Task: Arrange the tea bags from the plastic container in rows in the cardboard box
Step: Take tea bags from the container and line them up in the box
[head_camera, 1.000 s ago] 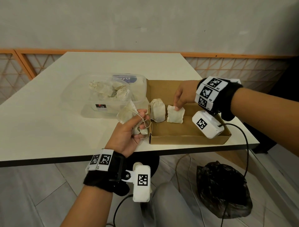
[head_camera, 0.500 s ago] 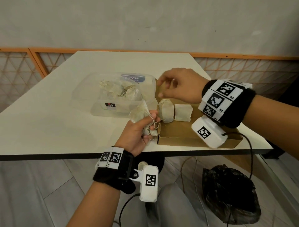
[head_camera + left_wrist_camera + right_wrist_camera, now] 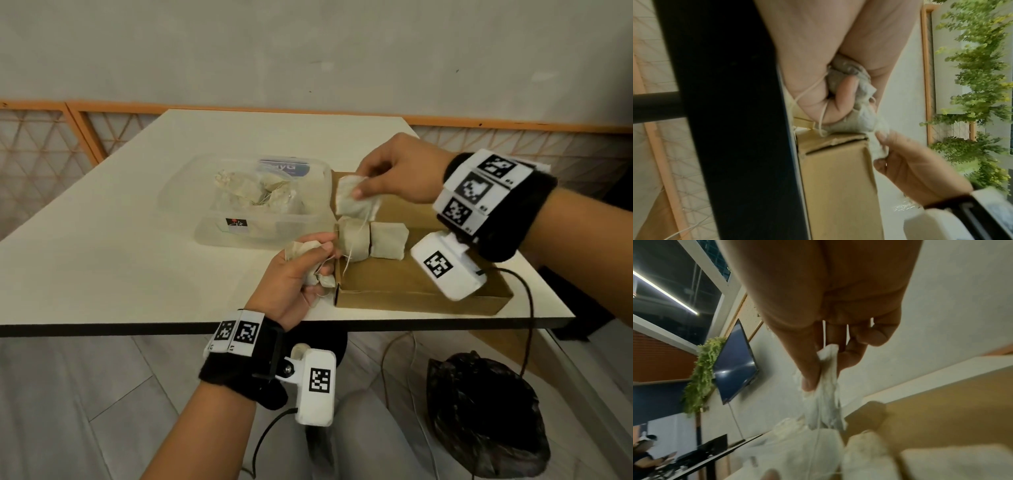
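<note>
white table (image 3: 137, 260), black bag (image 3: 486, 414), wall screen (image 3: 735, 363)

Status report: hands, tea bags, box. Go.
Right hand pinches one tea bag above cardboard box. Left hand grips a bunch of tea bags. Two bags placed. Strings trailing.

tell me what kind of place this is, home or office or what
Probably an office or shared indoor workspace, not a home: a wall-mounted screen, a person seated at a long desk, and strip ceiling lighting.
</note>
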{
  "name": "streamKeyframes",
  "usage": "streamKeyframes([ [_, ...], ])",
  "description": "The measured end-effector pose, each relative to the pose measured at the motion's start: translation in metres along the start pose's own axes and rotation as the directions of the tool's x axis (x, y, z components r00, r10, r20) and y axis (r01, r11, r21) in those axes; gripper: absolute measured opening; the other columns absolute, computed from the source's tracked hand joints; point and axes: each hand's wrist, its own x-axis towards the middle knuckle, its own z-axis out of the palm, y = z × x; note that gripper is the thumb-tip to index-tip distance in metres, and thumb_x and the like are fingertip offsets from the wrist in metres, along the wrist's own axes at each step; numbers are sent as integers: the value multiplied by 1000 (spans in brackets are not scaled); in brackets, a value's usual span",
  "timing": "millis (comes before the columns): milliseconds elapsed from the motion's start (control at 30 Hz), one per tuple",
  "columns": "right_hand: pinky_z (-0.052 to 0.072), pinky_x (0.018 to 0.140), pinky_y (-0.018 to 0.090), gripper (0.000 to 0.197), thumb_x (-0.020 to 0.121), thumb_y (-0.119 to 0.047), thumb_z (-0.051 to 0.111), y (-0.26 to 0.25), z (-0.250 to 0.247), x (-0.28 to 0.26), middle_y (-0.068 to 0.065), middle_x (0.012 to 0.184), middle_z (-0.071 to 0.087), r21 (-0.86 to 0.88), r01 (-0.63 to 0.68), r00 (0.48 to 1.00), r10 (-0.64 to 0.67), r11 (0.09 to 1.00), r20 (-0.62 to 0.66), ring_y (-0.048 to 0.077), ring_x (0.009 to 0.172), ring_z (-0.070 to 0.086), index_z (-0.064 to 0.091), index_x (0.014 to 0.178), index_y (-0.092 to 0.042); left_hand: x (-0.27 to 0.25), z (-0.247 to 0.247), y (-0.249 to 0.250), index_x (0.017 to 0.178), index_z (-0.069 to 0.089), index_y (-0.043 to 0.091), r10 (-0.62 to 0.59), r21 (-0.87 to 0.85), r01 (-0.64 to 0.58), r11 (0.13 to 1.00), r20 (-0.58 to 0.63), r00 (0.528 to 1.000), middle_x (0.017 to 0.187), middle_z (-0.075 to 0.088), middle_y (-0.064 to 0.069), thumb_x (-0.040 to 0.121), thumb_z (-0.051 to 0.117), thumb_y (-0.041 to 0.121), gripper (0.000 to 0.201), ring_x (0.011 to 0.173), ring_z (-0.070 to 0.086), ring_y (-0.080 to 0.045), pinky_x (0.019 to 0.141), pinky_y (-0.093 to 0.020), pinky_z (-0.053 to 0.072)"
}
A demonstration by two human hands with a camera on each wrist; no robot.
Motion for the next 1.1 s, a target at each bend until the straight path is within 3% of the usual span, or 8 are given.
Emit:
streamKeyframes([
  [133,44,77,25,17,78,-23,73,29,-21,-17,1,86,67,-144,-101,991,112,984,69,13,81,57,69,93,-16,2,-2,-1,96,64,10,3,-5,-3,1000,9,1000,73,60,-6,77,59,8,19,51,45,-6,38,-15,30],
  [233,43,84,29,13,79,-26,71,42,-26,-31,-3,86,67,-256,-144,962,196,956,190,11,81,56,70,90,-20,3,-1,-1,95,63,9,3,-7,-3,1000,16,1000,74,59,-6,77,59,8,19,50,45,-6,37,-14,31],
  [367,46,88,28,11,78,-24,72,57,-19,-37,-7,86,69,-242,-180,913,254,953,320,11,85,59,73,89,-22,3,-1,-1,94,63,9,-3,-18,3,1000,25,1000,76,57,-6,78,57,7,17,50,45,-5,36,-13,29],
  [533,43,83,25,19,77,-23,73,71,-4,-25,-15,74,59,-342,-177,932,269,923,242,9,85,55,72,95,-20,2,-1,-1,95,63,10,-5,-17,5,1000,9,1000,76,58,-5,77,58,8,18,52,45,-6,37,-13,29],
  [667,46,82,29,12,74,-21,75,77,-1,-18,-14,70,58,-355,-207,938,288,912,192,11,81,55,65,78,-25,2,-1,0,96,62,9,-10,-18,10,1000,-6,1000,75,61,-5,78,58,8,19,51,45,-6,37,-14,30],
  [800,38,63,18,14,74,-20,75,80,1,-15,-14,68,54,-394,-187,948,271,900,170,10,77,52,68,86,-18,2,0,1,95,62,10,-12,-11,12,1000,-12,1000,75,60,-5,77,58,9,19,50,45,-6,38,-14,29],
  [933,34,58,17,14,75,-21,74,81,3,-13,-13,66,52,-404,-181,962,247,896,116,4,64,46,68,87,-16,2,0,1,96,62,9,-13,-14,13,1000,-16,1000,74,61,-5,77,57,9,19,50,45,-6,37,-14,30],
  [1100,42,65,22,7,76,-21,74,64,-13,-19,-12,69,58,-398,-153,954,240,905,179,8,70,52,68,80,-20,2,1,1,95,61,9,-20,-28,20,999,-7,1000,75,60,-6,78,56,8,18,50,45,-6,36,-14,30],
])
